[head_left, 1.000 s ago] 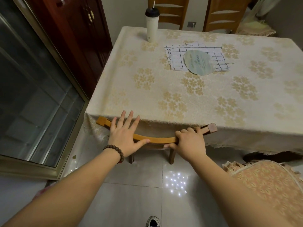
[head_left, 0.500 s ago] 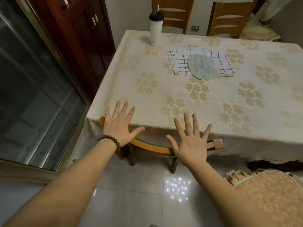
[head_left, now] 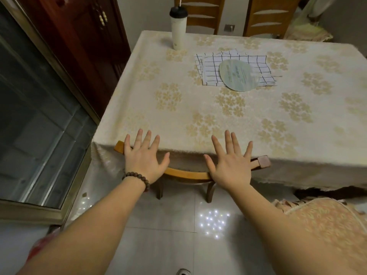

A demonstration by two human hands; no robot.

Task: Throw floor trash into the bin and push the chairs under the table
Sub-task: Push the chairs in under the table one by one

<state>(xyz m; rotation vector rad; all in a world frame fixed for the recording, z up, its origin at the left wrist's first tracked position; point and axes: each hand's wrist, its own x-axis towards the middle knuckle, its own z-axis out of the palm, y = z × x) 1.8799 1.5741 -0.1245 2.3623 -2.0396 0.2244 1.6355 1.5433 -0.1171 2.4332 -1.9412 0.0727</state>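
Chair tucked at near edge of table, seat hidden under hanging tablecloth, only curved wooden top rail and two rear legs showing. Left hand spread flat, fingers splayed, gripping nothing; sits over left part of rail, contact unclear. Right hand likewise spread wide, nothing held, palm over right part of rail, fingertips reaching over table edge. Looks pushed home, or nearly.

Handling, judged: solid wood, rigid, moderately heavy; slides easily on glossy tile floor, legs may chatter or skid sideways. Best hold: top rail, both hands apart near its ends, push square to avoid yaw. Cloth edge soft, can bunch against rail and drag; watch tall white cup at far left of table, top-heavy if cloth shifts. Checked cloth and round fan lie flat mid-table, low risk.

Second chair with patterned cushion near right, apparently not under table. Two more chair backs at far side. No bin in view.
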